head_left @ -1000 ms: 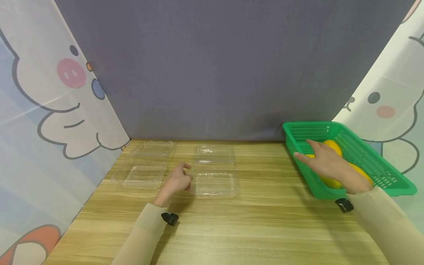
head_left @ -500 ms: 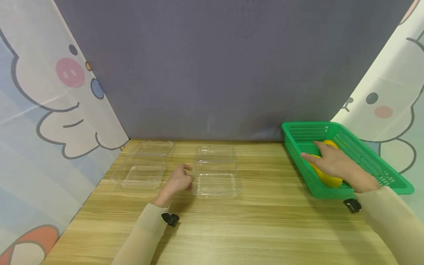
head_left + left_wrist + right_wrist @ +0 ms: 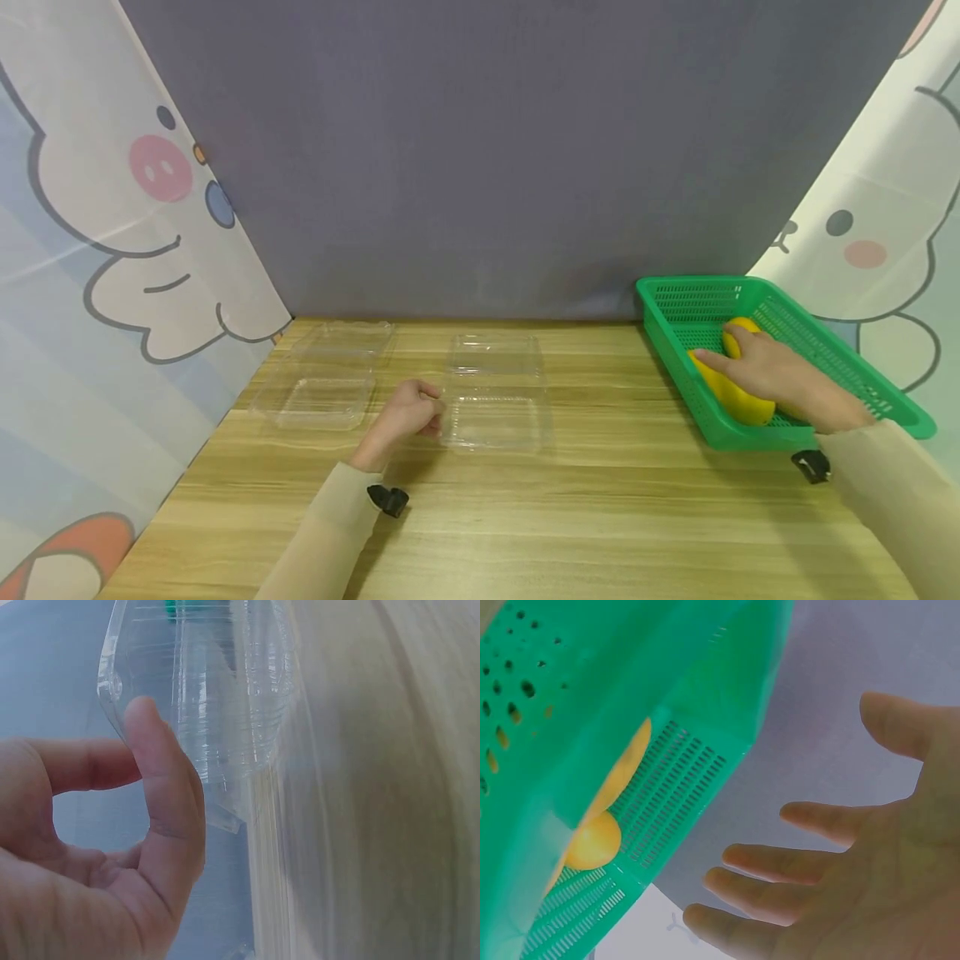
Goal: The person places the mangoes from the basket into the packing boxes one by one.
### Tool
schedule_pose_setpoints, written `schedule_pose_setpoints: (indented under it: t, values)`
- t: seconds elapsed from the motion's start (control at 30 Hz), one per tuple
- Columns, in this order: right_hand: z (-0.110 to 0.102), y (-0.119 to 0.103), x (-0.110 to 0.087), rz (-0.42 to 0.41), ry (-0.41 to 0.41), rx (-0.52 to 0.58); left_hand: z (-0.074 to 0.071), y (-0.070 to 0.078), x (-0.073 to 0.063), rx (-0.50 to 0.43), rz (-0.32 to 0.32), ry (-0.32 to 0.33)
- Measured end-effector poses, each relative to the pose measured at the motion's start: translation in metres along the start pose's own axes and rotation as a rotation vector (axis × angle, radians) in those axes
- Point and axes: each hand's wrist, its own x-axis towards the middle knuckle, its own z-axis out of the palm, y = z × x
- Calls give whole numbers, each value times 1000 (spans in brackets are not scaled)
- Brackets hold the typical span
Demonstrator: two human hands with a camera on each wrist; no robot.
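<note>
My left hand [image 3: 408,412] pinches the left rim of an opened clear plastic clamshell box [image 3: 497,393] on the table. Thumb and a finger meet at that thin rim [image 3: 109,682] in the left wrist view. My right hand [image 3: 768,367] is over the green basket [image 3: 678,375], fingers extended and palm down, above smooth yellow oblong fruit. One fruit [image 3: 742,406] lies near the basket's front left, another [image 3: 738,327] farther back, both partly covered by the hand. In the right wrist view the right hand [image 3: 832,877] has spread fingers and holds nothing; a yellow fruit [image 3: 596,841] shows inside the basket.
A second opened clear clamshell box [image 3: 318,402] lies left of my left hand. The wooden table [image 3: 570,517] meets a dark grey panel [image 3: 480,167] at the back. Cartoon-printed curtains [image 3: 157,250] flank both sides.
My right hand has shifted right and slightly down over the basket, showing more of the front fruit. My left hand and the pinched box have slid slightly right and toward me.
</note>
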Motion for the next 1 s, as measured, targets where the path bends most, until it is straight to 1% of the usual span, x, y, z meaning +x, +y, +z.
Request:
schedule_pose_setpoints:
  t: [0.23, 0.53, 0.8, 1.0]
  values:
    - [2, 7, 1, 15, -36, 13, 2, -1, -1, -8, 6, -13]
    - [6, 17, 5, 24, -118, 97, 3, -2, -1, -4, -7, -25]
    - [8, 21, 8, 42, -153, 69, 4, -1, -5, -32, -24, -38]
    - [8, 24, 11, 58, -200, 86, 5, -2, -5, -33, -25, -54]
